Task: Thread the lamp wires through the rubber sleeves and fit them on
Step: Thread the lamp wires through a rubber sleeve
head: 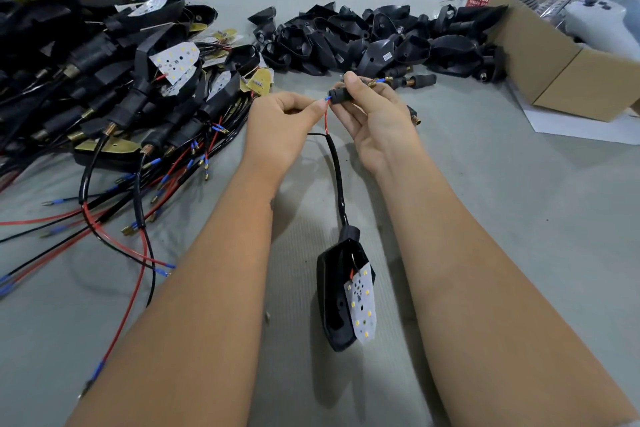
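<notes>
— Where's the rubber sleeve (341, 95)?
— Above the counter (485, 184) — right hand (375, 116) fingers curled round it.
— The left hand (282, 126)?
— Fingers pinch the red wire (326, 121) at the sleeve's mouth.

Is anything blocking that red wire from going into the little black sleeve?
Nothing visible. The left hand pinches the red wire right at the mouth of the rubber sleeve, which the right hand holds; a blue-tipped end already shows at the sleeve's far end.
</notes>
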The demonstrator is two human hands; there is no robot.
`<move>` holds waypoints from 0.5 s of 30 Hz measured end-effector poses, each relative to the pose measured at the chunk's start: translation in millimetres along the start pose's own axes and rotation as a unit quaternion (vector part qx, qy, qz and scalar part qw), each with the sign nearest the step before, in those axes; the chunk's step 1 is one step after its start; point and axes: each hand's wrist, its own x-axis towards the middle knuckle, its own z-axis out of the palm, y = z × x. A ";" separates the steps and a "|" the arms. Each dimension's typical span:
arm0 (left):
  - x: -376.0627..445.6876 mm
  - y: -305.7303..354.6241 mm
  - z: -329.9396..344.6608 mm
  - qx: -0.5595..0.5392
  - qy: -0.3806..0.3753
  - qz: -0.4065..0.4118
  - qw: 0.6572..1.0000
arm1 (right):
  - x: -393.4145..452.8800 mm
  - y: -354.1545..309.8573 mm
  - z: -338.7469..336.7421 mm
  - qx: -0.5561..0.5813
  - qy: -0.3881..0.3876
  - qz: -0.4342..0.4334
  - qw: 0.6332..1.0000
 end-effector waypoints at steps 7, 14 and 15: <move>-4.5 5.6 -0.3 -0.014 -0.025 0.071 0.997 | -0.1 2.0 1.7 -0.103 0.050 -0.015 0.993; -2.2 2.7 -0.6 -0.022 0.004 0.002 1.000 | 0.9 -1.4 -1.6 -0.037 -0.018 0.031 0.999; -1.3 2.1 -0.1 -0.028 0.012 -0.018 0.999 | 1.0 -1.5 -0.9 -0.024 -0.018 0.040 0.999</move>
